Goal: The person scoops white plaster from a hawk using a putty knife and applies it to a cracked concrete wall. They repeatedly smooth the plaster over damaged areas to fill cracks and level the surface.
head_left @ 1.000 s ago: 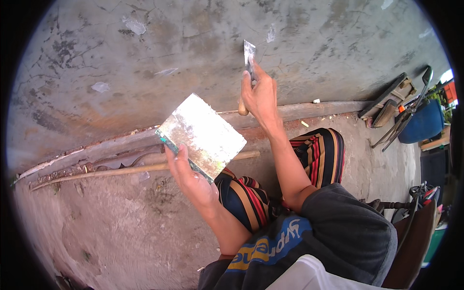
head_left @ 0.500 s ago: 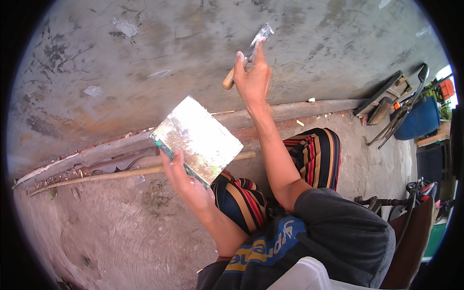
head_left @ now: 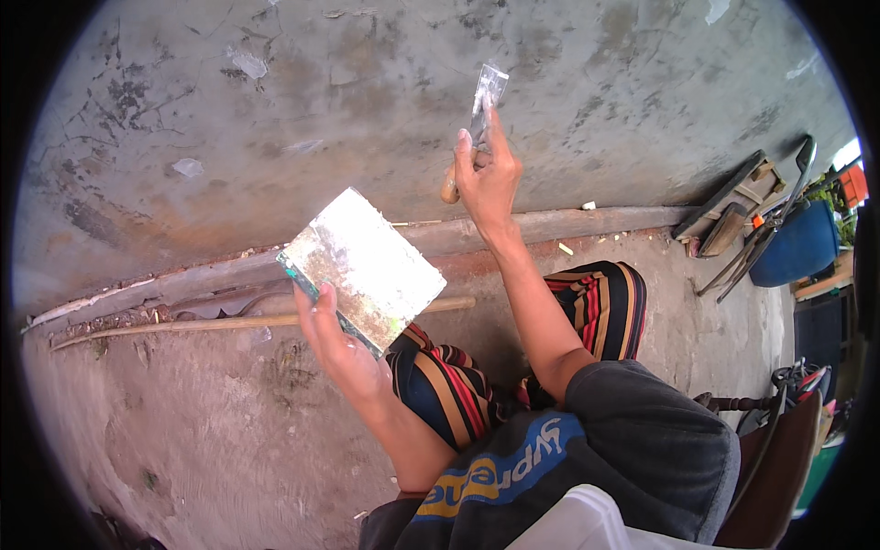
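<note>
A flat rectangular board (head_left: 371, 261), thick with white paste and brownish along its near side, is gripped at its green-marked edge by my left hand (head_left: 341, 353). The thumb lies over the edge; the other fingers are mostly hidden behind it. Up against the cracked grey wall (head_left: 367, 110), my right hand (head_left: 489, 179) holds a putty knife (head_left: 483, 110) by its wooden handle. Its index finger stretches along the metal blade, which carries white smears. I cannot tell whether the blade touches the wall. Pale filler patches (head_left: 188, 167) show on the wall.
A long wooden stick (head_left: 202, 324) lies on the concrete floor (head_left: 211, 422) near the wall's foot. My knees (head_left: 600, 307), in striped cloth, are bent below the board. To the right stand wooden pieces (head_left: 733, 197), a blue barrel (head_left: 799, 243) and a brown chair (head_left: 779, 458).
My right hand and the putty knife have come slightly down and left in view, with the blade turned more upright. The board has shifted a little left and down in my left hand.
</note>
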A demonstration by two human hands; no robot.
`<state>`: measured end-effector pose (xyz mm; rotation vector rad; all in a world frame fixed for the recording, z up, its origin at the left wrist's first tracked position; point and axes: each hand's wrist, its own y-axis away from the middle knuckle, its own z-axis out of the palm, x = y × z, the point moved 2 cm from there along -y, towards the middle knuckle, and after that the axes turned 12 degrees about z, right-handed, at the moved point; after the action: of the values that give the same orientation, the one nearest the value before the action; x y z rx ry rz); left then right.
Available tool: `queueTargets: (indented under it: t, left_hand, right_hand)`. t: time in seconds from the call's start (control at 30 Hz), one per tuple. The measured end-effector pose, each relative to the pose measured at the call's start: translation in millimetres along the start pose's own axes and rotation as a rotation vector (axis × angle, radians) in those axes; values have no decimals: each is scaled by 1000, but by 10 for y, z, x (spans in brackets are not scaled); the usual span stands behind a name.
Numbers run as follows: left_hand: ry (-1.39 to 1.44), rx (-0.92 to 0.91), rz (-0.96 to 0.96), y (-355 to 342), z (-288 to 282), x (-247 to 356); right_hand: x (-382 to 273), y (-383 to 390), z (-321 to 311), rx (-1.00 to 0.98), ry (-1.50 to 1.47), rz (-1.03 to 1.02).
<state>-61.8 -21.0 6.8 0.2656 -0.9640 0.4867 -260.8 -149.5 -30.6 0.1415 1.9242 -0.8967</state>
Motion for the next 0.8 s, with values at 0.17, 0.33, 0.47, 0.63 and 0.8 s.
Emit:
queueTargets:
  t: [0.17, 0.33, 0.47, 0.63, 0.8]
  left_hand:
    - [-63, 62, 19, 43, 80, 19]
    - [-39, 41, 27, 44, 78, -40]
    - [-65, -10, -2, 40, 123, -164]
    - [-107, -30, 22, 42, 125, -164]
    - [-116, -57, 2, 0, 28, -71]
  right_hand:
    - [8, -387, -538, -164, 572, -541]
    - [-57, -931, -1156, -395, 1044, -827]
    - [-196, -1292, -1314, -515, 1141, -975]
    - [-390, -1535, -1129, -545, 1177, -1028]
    - [-363, -1486, -953, -501, 1096, -1042]
